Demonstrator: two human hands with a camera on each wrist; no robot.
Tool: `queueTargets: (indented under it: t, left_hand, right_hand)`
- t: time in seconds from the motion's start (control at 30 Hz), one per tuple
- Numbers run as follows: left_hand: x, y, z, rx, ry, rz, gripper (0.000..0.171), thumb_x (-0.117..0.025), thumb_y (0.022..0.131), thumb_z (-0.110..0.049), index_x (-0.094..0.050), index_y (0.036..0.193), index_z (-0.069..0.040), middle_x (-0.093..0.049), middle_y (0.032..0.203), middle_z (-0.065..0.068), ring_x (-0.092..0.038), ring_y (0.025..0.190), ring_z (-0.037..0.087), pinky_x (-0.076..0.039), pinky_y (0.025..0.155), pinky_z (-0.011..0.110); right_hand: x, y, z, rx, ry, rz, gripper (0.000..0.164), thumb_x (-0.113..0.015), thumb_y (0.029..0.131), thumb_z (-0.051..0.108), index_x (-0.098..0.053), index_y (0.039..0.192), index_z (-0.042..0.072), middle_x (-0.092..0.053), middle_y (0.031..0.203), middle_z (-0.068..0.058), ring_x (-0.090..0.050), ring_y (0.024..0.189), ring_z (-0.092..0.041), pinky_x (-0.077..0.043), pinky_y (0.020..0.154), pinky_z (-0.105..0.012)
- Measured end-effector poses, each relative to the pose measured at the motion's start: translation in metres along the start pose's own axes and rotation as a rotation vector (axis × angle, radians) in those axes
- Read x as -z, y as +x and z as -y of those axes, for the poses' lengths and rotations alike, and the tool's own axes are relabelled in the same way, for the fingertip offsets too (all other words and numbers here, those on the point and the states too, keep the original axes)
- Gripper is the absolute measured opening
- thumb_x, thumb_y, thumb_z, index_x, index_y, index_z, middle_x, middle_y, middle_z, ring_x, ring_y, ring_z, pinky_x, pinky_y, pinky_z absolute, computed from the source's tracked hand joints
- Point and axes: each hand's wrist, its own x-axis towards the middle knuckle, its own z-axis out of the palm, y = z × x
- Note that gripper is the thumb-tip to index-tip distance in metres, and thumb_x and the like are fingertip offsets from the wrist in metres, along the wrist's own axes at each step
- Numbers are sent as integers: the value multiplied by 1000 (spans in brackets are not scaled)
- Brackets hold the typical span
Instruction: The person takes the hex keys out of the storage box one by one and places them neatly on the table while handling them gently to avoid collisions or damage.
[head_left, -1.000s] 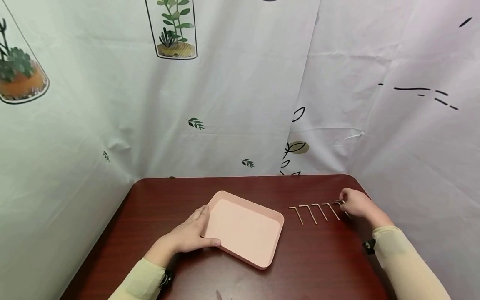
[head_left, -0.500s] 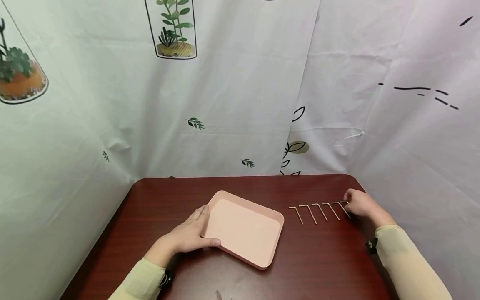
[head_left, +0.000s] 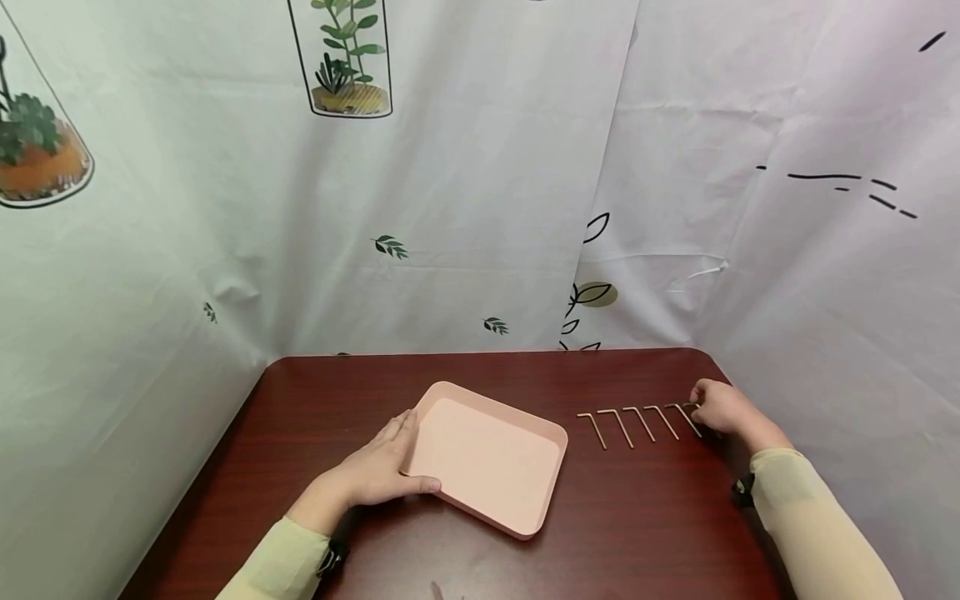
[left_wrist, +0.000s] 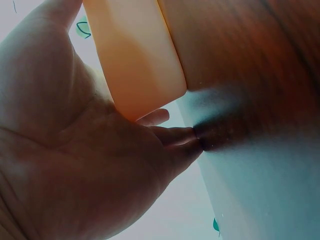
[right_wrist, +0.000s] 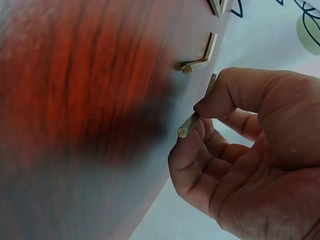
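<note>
My right hand (head_left: 726,406) is at the right end of a row of L-shaped hex keys (head_left: 625,430) on the table. In the right wrist view, its thumb and index finger pinch one hex key (right_wrist: 187,127), whose six-sided end points toward the camera; the thumb hides part of it. A neighbouring hex key (right_wrist: 200,64) lies just beyond. My left hand (head_left: 377,467) rests around the left corner of a shallow pink tray (head_left: 487,467), fingers extended along one side and thumb along the near side. The left wrist view shows the palm against the tray's outer wall (left_wrist: 140,60).
The dark reddish wooden table (head_left: 637,533) has rounded far corners. Pale patterned curtains (head_left: 480,183) hang right behind it and along both sides. The tray is turned at an angle, left of the key row. The right hand is close to the table's right edge.
My right hand has shifted slightly to the right along the row, so a hex key it partly covered now shows fully. The left hand and the tray have stayed in place.
</note>
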Motion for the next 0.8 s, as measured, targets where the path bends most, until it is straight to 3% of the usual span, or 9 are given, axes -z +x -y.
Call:
queueTargets:
  t: [0.3, 0.53, 0.8]
  left_hand:
    - [0, 1, 0, 3, 5, 2, 136, -79, 89, -76, -17, 172, 11, -20, 179, 33, -19, 168, 48, -28, 131, 63]
    - [0, 1, 1, 5, 7, 7, 136, -79, 89, -76, -16, 173, 11, -20, 179, 33, -19, 168, 48, -28, 130, 63]
    - [2, 0, -1, 5, -2, 10, 136, -80, 89, -75, -17, 173, 11, -20, 179, 33, -19, 168, 48, -28, 130, 63]
  right_hand:
    - [-1, 0, -3, -6, 23, 5, 18, -69, 86, -1, -59, 101, -5, -61, 77, -9, -59, 56, -21, -50, 59, -39]
    - [-1, 1, -6, -15, 14, 14, 18, -69, 89, -1, -59, 103, -7, -61, 80, -10, -59, 57, -21, -51, 61, -39]
    - [-3, 4, -9, 11, 12, 3, 18, -69, 86, -1, -60, 100, -6, -62, 80, -10, -59, 62, -23, -51, 63, -41]
